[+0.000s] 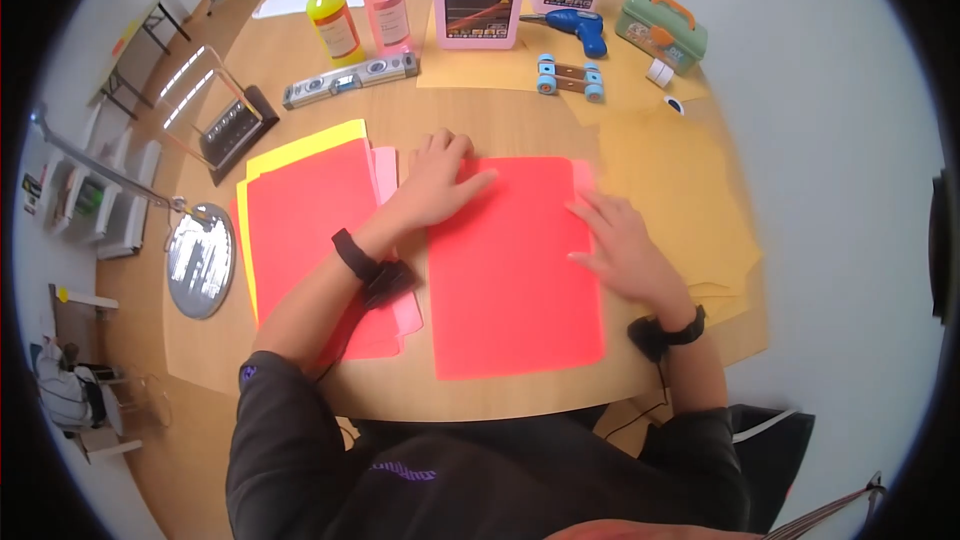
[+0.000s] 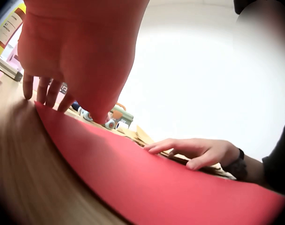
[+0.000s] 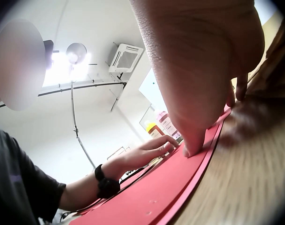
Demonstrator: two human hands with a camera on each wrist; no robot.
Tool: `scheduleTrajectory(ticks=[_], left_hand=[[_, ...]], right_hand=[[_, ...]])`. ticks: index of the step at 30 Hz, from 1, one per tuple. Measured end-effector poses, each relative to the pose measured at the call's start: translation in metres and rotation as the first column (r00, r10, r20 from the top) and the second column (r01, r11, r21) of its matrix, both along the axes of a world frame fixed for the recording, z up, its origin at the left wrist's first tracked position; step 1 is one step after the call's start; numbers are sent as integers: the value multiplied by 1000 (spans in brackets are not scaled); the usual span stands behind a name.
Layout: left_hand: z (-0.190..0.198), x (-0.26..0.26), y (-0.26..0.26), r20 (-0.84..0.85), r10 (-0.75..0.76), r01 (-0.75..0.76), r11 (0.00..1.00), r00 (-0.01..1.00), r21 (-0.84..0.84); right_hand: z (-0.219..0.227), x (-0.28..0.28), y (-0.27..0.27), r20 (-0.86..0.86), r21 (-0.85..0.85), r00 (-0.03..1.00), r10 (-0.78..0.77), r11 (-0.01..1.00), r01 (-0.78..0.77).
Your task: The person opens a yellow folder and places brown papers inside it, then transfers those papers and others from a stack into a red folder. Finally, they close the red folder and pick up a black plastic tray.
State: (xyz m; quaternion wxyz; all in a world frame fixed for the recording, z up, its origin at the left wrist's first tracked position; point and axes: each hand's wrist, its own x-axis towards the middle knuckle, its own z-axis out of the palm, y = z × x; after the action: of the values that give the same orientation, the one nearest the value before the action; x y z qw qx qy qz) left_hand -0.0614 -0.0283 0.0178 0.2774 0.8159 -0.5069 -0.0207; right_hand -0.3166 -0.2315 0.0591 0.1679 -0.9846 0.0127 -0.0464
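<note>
A stack of red sheets (image 1: 515, 270) lies upright in front of the person, with a pink edge showing at its upper right. The left hand (image 1: 436, 180) rests at the top left corner, thumb on the red sheet and fingers at its edge. On the right edge lies the right hand (image 1: 625, 245), its fingers spread and its thumb on the sheet. In the left wrist view the left hand (image 2: 79, 56) stands over the corner of the red sheet (image 2: 147, 178). The right wrist view shows the right hand (image 3: 203, 70) with thumb touching the sheet (image 3: 147, 197).
To the left lie red, yellow and pink sheets (image 1: 310, 210); brown paper (image 1: 680, 200) lies at the right. Behind stand a spirit level (image 1: 350, 80), bottles (image 1: 388, 10), jugs (image 1: 477, 0), a blue tool (image 1: 580, 28), a wheeled toy (image 1: 570, 78) and a green box (image 1: 660, 30).
</note>
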Motion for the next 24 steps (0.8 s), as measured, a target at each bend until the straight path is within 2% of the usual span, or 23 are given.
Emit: scheduleTrajectory(ticks=[1,2,4,7,8,10,12,13,14,15,16,18,19,20,24], left_hand=[[-5,2,1,-126,28,-39,996,992,-82],[-11,3,2,-153,52,-66,994,987,-87],[-14,8,2,-239,-20,-36,973,971,-228],[-16,12,2,-353,-61,-55,949,933,-310],[-16,13,4,-362,-63,-55,950,930,-307],[-11,13,3,-538,-79,-73,964,839,-255],[-16,19,2,-590,-124,-56,959,798,-277],[-18,20,1,-631,-159,-50,953,760,-300],[-21,20,1,-635,-168,-42,952,754,-302],[-17,18,1,-671,-194,-79,932,716,-354],[-16,17,1,-702,-221,-121,908,677,-402],[-20,18,0,-694,-237,-130,893,680,-432],[-16,16,2,-732,-208,-172,897,648,-407],[-14,15,3,-769,-179,-213,900,614,-380],[-20,21,3,-786,-206,-201,901,582,-385]], right_hand=[[2,2,-2,-23,-15,1000,18,1000,-18],[2,4,-1,-31,-25,1000,7,1000,-8],[1,7,5,-60,-20,998,15,1000,-16],[3,9,6,-52,-30,999,13,999,-14],[3,10,7,-47,13,999,-11,1000,12],[1,10,6,-48,56,998,-52,997,54],[-2,9,3,-2,302,995,-104,948,100],[-7,10,0,-8,299,993,-115,948,112],[-15,10,-3,-11,501,988,-156,854,141],[-19,10,-6,-20,678,980,-196,718,157],[-17,10,-8,-22,675,979,-204,719,165],[-11,11,-11,-61,726,988,-138,673,139],[-11,10,-12,-62,722,988,-142,677,142],[-13,9,-14,-49,667,990,-132,734,131],[-7,9,-14,-14,472,998,-65,879,64]])
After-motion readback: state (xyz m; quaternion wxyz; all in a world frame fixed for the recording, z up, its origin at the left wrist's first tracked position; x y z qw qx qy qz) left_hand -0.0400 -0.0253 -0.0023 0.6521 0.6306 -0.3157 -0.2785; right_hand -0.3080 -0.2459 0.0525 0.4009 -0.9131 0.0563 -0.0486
